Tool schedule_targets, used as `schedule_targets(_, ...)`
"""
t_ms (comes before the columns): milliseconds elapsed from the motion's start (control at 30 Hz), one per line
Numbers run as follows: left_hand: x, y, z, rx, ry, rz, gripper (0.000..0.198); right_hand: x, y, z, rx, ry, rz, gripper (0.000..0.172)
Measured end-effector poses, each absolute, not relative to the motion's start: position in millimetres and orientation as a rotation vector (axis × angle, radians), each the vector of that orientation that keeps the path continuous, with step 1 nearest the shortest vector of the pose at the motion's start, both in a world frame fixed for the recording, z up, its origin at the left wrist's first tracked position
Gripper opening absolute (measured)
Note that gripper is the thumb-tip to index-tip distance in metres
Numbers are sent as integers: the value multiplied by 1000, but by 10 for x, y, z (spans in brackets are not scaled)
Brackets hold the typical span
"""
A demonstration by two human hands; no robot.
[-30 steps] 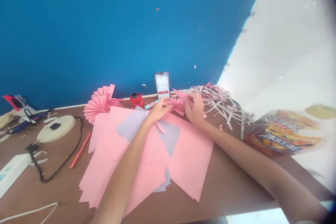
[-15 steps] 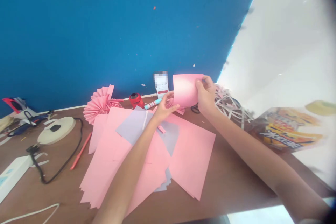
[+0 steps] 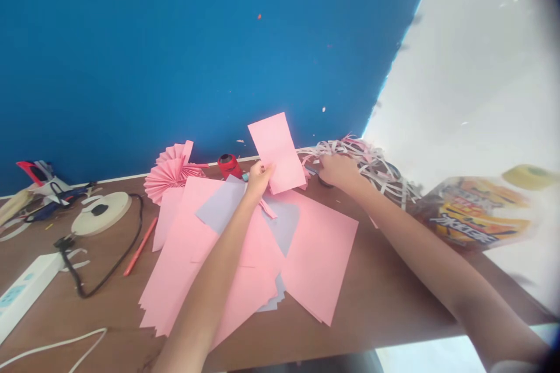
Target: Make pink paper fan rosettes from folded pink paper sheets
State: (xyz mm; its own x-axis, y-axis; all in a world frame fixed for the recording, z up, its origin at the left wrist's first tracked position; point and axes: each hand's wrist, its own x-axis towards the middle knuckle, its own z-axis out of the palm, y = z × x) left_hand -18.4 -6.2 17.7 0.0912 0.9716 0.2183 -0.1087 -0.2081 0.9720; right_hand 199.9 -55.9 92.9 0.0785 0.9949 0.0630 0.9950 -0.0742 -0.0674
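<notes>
My left hand [image 3: 259, 179] pinches a small rectangular piece of pink paper [image 3: 279, 151] by its lower left edge, holding it tilted above the table. My right hand [image 3: 339, 171] has its fingers curled at the dark handles of a pair of scissors [image 3: 324, 181]; most of the scissors are hidden. Beneath my forearms, large pink sheets [image 3: 319, 250] lie fanned out, with grey-purple paper [image 3: 284, 224] among them. Pleated pink paper fans [image 3: 170, 178] rest left of my left hand.
A red roll-like object [image 3: 229, 166] stands by the blue wall. Shredded paper strips [image 3: 385, 172] and an orange packet [image 3: 476, 215] are at right. At left lie a red pen [image 3: 140, 246], a white disc with a black cord [image 3: 101, 214] and a power strip [image 3: 28, 291].
My right hand has let go of the small pink paper and moved down to the scissors. My left hand now holds the paper alone, turned upright and shifted left.
</notes>
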Motion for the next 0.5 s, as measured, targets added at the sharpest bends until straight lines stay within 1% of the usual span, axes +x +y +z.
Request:
schedule_targets(100,-182,-62,112,1351,1063,1395,37,1985,-555,845,-2321,-2297,70,36)
schedule_targets(233,-165,-108,73,1383,1140,1451,39,1972,-551,758,-2313,-2318,-20,44)
schedule_targets(400,-168,-130,67,1321,1204,1490,40,2023,-540,776,-2383,-2305,-11,41)
schedule_targets(500,-169,-128,99,1299,1237,1550,39,2043,-536,800,-2379,-2324,27,42)
